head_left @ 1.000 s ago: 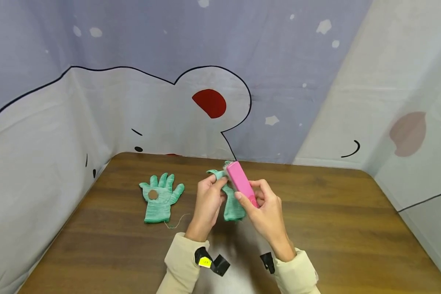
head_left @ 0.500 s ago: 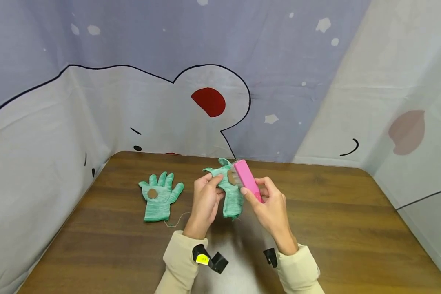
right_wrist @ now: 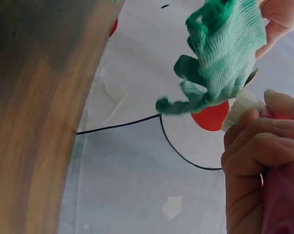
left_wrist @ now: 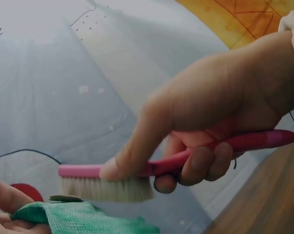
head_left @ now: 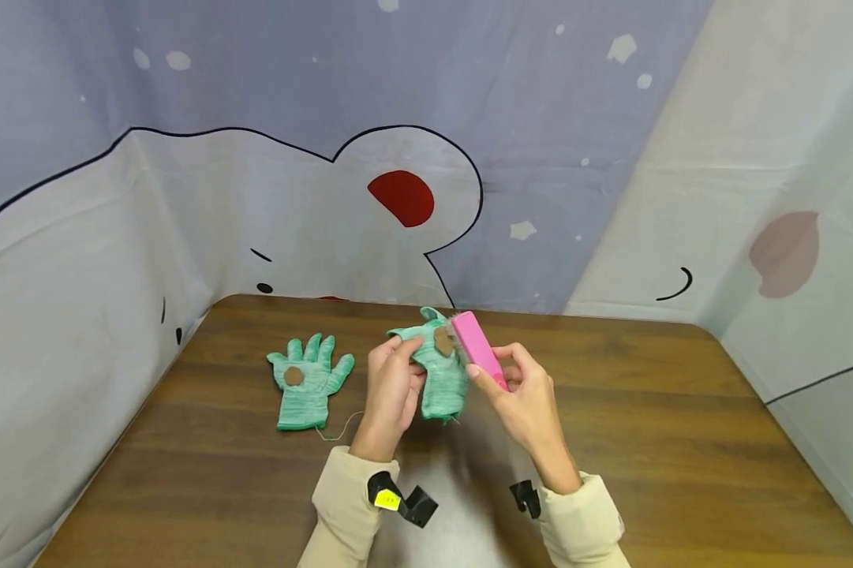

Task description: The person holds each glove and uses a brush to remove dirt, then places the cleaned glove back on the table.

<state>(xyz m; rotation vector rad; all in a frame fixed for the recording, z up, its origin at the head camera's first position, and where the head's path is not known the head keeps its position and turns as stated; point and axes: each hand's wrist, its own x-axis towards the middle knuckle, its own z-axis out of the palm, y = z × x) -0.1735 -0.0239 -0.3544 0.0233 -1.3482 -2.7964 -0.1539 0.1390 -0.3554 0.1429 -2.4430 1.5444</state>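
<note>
My left hand [head_left: 390, 388] pinches a green knit glove [head_left: 443, 386] by its side and holds it up off the table. A round brown patch [head_left: 443, 341] sits on the glove, partly lifted at its edge in the left wrist view. Curled round the handle of a pink brush [left_wrist: 186, 158], my right hand [head_left: 524, 402] keeps it at the glove's right side. Its pale bristles [left_wrist: 108, 189] point toward the glove and reach the patch. In the right wrist view the glove's fingers [right_wrist: 191, 90] dangle loosely.
Flat on the wooden table [head_left: 206, 473] to the left lies a second green glove [head_left: 305, 402] with a similar brown disc [head_left: 293, 376]. A loose thread [head_left: 341, 430] trails from its cuff. A printed curtain [head_left: 284, 213] stands behind the table.
The glove has turned so its brown patch shows, and it has shifted slightly left. The brush has moved from the glove's finger end to the right and down beside the patch.
</note>
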